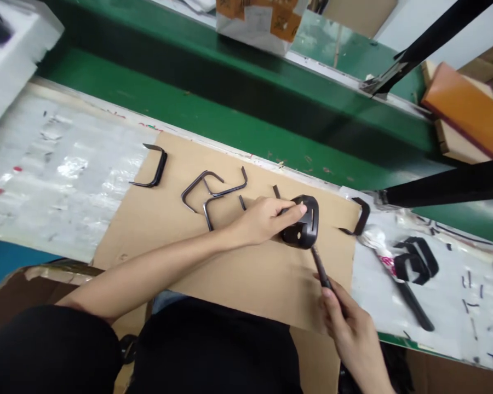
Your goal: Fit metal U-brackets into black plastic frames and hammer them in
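Head view looks down on a black plastic shell (306, 234), slotted through its face, lying toward the right end of a cardboard sheet (238, 284). The left hand (263, 221) reaches across the body with its fingers (290, 210) together and laid over the shell's top, apparently pinning it so it cannot slide. The right hand (353, 334) comes up from below, its fingertips (326, 293) closed in a narrow pinch on a slim tool (321, 269) whose tip meets the shell's lower edge; gripping that near the tip seems to favour fine control. The cardboard probably gives a firmer, flatter base than the plastic sheet (66, 169) it lies on. Bent black brackets (158, 169) lie spaced apart on it, seemingly kept within easy reach without crowding the hands. Further right, a heap of black strips (414, 260) and a black-handled rod (413, 303) rest on the plastic, out of the working area.
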A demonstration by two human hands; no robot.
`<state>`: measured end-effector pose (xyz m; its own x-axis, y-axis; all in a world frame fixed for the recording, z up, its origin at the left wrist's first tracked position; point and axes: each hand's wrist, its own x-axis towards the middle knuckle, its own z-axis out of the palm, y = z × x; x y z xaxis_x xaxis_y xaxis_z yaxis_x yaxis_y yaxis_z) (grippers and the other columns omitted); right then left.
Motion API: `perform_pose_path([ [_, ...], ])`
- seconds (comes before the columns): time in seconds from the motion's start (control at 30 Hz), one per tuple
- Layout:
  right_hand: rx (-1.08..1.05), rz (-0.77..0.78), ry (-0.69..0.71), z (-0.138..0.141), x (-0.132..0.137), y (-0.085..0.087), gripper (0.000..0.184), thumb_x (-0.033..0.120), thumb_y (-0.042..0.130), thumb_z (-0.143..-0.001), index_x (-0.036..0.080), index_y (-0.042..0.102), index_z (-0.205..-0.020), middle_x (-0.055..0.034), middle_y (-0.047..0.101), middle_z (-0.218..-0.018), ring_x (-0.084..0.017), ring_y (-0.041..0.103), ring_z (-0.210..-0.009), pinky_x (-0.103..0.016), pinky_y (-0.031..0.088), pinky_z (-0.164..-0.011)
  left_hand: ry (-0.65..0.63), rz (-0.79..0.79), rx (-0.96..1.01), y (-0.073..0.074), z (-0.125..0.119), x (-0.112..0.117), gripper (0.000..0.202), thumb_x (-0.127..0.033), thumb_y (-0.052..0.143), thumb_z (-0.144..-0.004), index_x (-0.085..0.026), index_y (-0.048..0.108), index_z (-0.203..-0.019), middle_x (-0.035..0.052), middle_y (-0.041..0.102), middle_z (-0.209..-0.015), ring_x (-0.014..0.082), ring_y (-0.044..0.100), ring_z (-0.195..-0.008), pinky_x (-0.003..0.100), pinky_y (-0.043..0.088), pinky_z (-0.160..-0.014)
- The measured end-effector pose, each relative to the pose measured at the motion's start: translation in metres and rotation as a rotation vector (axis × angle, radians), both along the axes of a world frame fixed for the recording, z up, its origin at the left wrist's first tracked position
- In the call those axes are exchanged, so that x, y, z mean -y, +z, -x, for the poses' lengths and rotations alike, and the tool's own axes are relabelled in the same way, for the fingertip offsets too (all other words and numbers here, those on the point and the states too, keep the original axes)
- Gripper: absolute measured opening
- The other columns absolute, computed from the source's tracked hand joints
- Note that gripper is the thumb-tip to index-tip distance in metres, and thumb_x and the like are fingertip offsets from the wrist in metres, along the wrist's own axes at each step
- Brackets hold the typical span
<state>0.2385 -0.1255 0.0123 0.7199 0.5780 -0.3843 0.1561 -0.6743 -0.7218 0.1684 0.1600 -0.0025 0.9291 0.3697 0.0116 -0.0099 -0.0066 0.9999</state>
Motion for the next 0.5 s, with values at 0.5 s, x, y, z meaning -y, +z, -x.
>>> perform_pose_path([
  [0.5,-0.195,-0.314,-0.269,-0.009,0.000,-0.006,0.046,0.066,0.068,-0.095,0.022,0.062,-0.109,0.0084,0.039,-0.064,-0.006,0.030,-0.043,-0.017,0.025,-0.037,0.027,0.623,0.035,0.003,-0.005,-0.013,0.054,-0.046,0.059,-0.097,-0.023,0.033,-0.056,-0.0068,0.026,-0.053,0.0092,0.021,-0.049,0.027,0.020,-0.051],
])
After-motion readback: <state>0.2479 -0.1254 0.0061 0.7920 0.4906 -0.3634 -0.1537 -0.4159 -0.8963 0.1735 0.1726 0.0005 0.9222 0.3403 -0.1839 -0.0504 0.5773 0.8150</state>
